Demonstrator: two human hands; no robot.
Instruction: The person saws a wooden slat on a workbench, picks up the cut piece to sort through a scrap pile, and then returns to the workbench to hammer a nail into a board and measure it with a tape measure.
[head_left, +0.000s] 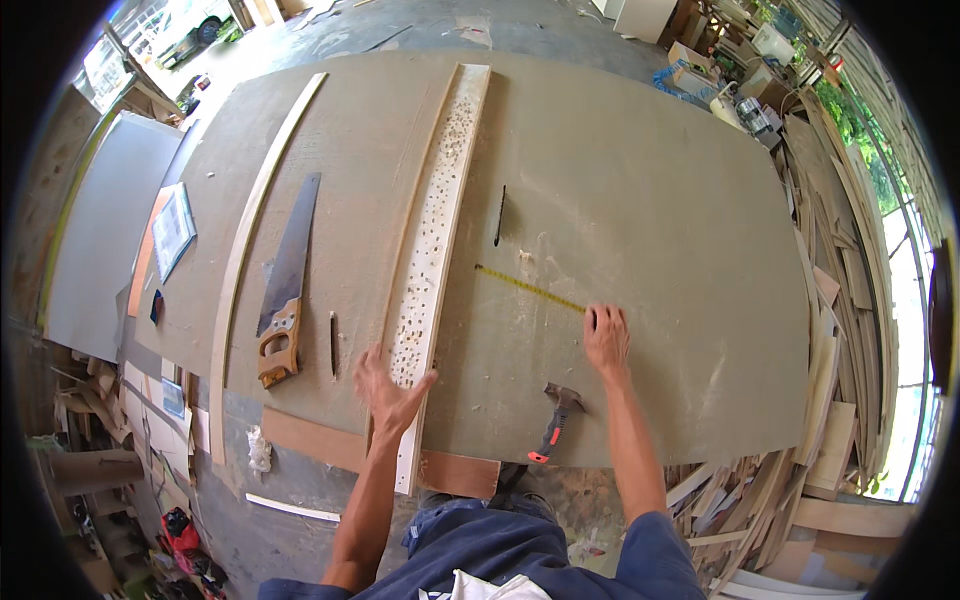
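A long white plank, covered in small dark holes or specks, runs away from me over the brown board. My left hand spans its near part, thumb at the right edge and fingers at the left. To the right, my right hand is closed around a tape measure, whose case the fingers hide. Its yellow blade stretches left toward the plank, ending short of it. Nearer me lies a hammer with a black and red handle. A thin dark pencil-like stick rests beyond the blade.
Left of the plank lie a handsaw, another thin dark stick and a narrow wooden strip. The large brown board forms the work surface. Stacked timber offcuts line the right side. A grey sheet stands left.
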